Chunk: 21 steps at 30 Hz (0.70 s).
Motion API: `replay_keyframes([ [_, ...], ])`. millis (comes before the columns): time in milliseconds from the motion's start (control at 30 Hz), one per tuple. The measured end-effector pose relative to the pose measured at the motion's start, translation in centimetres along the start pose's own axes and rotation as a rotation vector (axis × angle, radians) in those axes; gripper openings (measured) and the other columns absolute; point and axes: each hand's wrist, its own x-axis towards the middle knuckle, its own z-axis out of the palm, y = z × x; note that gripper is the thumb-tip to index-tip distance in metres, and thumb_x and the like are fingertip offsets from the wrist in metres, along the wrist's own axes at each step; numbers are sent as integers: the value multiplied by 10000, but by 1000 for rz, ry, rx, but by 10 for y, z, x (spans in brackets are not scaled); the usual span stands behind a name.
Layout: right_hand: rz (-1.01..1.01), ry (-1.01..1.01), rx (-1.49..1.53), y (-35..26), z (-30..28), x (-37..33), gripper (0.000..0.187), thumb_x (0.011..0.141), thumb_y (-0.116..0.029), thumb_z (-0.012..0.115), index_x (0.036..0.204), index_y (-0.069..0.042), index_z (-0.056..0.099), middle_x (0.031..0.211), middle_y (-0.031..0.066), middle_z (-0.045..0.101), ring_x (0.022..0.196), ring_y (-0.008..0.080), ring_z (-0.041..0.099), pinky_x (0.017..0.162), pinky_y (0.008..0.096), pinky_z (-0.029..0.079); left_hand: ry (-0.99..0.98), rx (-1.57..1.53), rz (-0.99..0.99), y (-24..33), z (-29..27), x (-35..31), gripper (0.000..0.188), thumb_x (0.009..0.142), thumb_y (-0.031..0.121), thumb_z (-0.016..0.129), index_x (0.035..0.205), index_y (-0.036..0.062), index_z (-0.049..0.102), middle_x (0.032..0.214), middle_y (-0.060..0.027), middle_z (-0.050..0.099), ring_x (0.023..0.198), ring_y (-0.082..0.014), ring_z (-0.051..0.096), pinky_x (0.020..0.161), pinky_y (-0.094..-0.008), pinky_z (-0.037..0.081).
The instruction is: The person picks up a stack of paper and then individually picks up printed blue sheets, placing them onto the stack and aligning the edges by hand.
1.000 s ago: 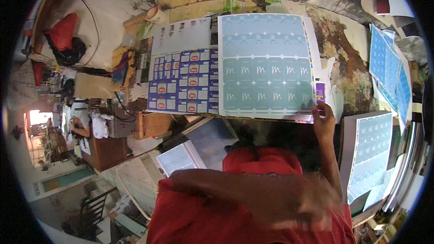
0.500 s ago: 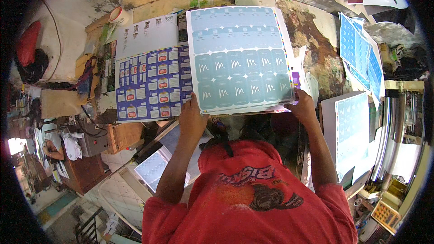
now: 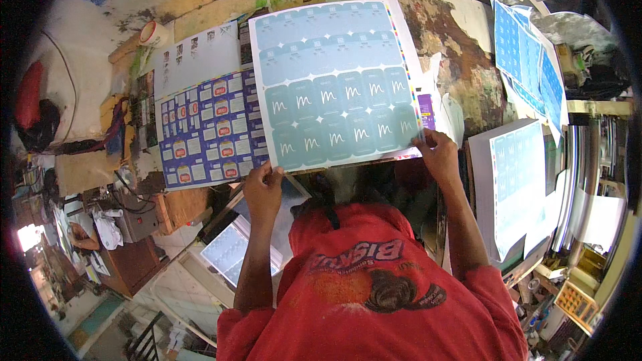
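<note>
A large printed sheet lies in front of me, with pale blue panels in its far half and teal panels with white script marks nearer. At its near left corner, my left hand pinches the edge between thumb and fingers. My right hand is closed on the near right corner. Under and left of this sheet is a purple printed sheet with red and white labels. Part of another purple print shows beyond the right edge.
A roll of tape sits at the far left. On the right stands a thick stack of printed sheets, with blue printed sheets farther back. Another print lies low on the left. A person's arm shows at the far left.
The teal sheet and both hands appear farther left in view, as does the whole scene somewhat. My left hand has shifted down and left with the sheet's near left corner. Both hands keep their hold.
</note>
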Motion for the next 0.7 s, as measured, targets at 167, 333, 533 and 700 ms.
replay_keyframes([
  [167,109,0,29,-2,-2,4,354,787,-220,820,1030,14,712,884,147,725,778,227,699,743,339,550,37,-42,-20,-3,6,3,335,851,229,776,1092,5,714,922,-148,709,786,-228,684,723,-358,530],
  [333,280,-134,683,7,-12,5,343,823,-153,778,1080,37,654,913,71,698,794,169,658,750,301,533,-69,-427,-270,-16,3,8,330,851,182,784,1101,-15,696,962,-107,713,819,-174,687,713,-286,554],
  [533,434,-36,1119,13,32,-51,277,911,-116,690,1144,11,609,1060,60,668,937,162,643,834,308,528,13,-826,-341,-60,9,-4,446,899,143,739,1279,-37,592,1039,-102,694,877,-174,679,768,-286,576],
  [700,257,104,1178,24,64,-86,415,981,-214,646,1301,39,573,1132,60,661,969,150,636,848,305,528,168,-1054,-252,-62,24,-29,412,943,115,682,1308,-44,577,1154,-125,653,958,-192,663,836,-319,578],
])
